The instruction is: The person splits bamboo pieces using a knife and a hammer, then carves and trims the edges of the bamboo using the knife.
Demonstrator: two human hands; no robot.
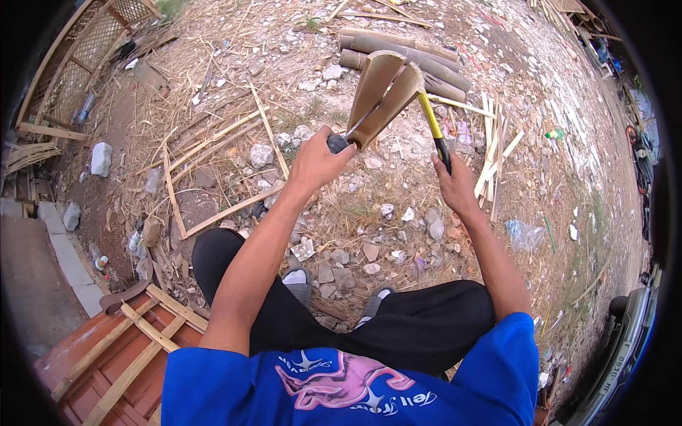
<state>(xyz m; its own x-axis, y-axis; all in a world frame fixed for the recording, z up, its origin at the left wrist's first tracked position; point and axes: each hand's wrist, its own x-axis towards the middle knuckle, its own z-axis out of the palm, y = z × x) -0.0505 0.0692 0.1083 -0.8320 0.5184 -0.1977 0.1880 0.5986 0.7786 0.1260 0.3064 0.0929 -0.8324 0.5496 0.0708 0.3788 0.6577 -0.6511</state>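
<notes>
My left hand (316,160) is closed round the black handle of a knife (337,144). Its thin blade runs into the gap of a split bamboo piece (372,79), which stands on end with its two halves spread at the top. My right hand (456,186) grips a hammer (430,119) by its black and yellow handle. The hammer's head is hidden behind the far right side of the bamboo. Whether it touches the bamboo, I cannot tell.
Several brown bamboo poles (405,57) lie beyond the split piece. Pale slats (490,153) are piled to the right, and thin strips (234,209) lie at left. Stones and rubble surround my feet. A reddish wooden panel (85,355) is at lower left, a vehicle (621,355) at lower right.
</notes>
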